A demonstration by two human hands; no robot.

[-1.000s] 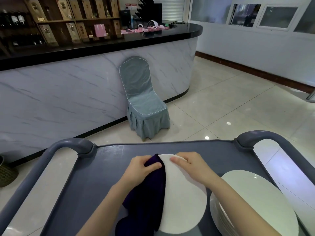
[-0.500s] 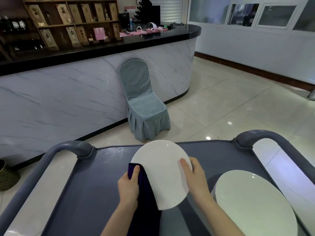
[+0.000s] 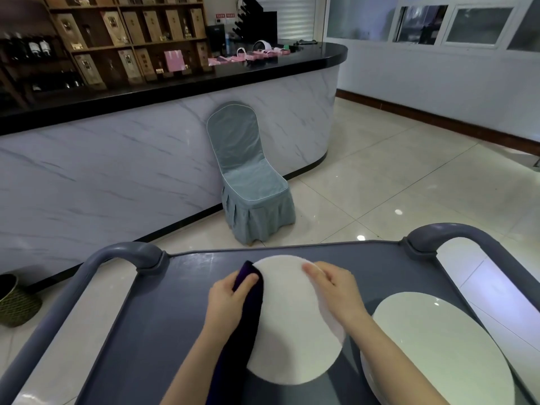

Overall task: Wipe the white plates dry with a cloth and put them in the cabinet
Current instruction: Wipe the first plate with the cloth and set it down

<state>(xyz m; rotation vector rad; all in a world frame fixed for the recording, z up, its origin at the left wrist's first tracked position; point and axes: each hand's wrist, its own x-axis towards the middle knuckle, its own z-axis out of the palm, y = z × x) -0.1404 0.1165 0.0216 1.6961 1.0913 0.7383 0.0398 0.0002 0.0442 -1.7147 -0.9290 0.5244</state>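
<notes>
While the left hand [image 3: 230, 299] has its fingers curled around a dark purple cloth [image 3: 244, 325], clamping it against the left edge of a white plate [image 3: 292, 325], the right hand [image 3: 336, 290] grips the plate's upper right rim, fingers bent over the edge and close together. The plate is held between the two hands over the grey surface [image 3: 152, 331] of a cart [image 3: 455, 232], its face turned up toward the camera (whether its lower edge touches the surface I cannot tell). The cloth hangs from the left hand down the plate's left side toward the bottom of the view. Just to the right, a stack of white plates [image 3: 438, 352] sits on the same surface, near the right forearm. Beyond the cart stands a chair [image 3: 251, 182] in a grey-blue cover, against a marble-fronted bar [image 3: 146, 159], and a woven basket [image 3: 14, 302] rests on the floor [image 3: 409, 176] at far left.
</notes>
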